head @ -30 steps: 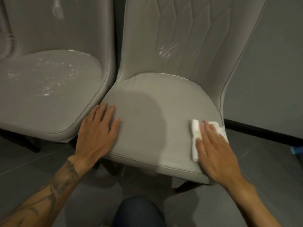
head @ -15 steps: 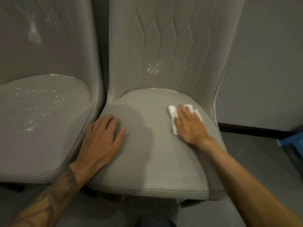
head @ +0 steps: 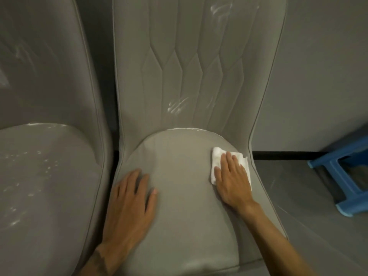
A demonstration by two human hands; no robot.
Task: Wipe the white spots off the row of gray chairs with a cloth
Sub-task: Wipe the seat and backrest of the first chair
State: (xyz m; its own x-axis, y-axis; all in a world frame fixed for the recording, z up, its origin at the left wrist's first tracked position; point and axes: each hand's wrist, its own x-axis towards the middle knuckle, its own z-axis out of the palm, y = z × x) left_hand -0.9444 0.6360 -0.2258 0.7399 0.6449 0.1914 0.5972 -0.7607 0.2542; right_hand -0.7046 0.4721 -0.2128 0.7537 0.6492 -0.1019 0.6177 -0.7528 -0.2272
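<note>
Two gray chairs stand side by side. On the right chair's seat (head: 183, 176), my right hand (head: 232, 180) presses a folded white cloth (head: 216, 158) flat near the seat's right rear edge, fingers straight. My left hand (head: 129, 206) rests flat on the seat's left front. White smears (head: 176, 107) mark this chair's lower backrest, more smears (head: 223, 6) sit near its top, and a white line (head: 185, 128) runs along the seat's back seam. The left chair's seat (head: 49, 196) carries several white spots (head: 45, 164).
A gray wall stands behind and right of the chairs, with a dark baseboard (head: 282, 155). A blue plastic stool (head: 344, 176) stands on the gray tiled floor at the right. A narrow dark gap (head: 113, 136) separates the two chairs.
My right hand slid the cloth from the seat's front right corner back toward its rear, then to the right rear edge. My view moved closer and tilted up. The left hand stayed put.
</note>
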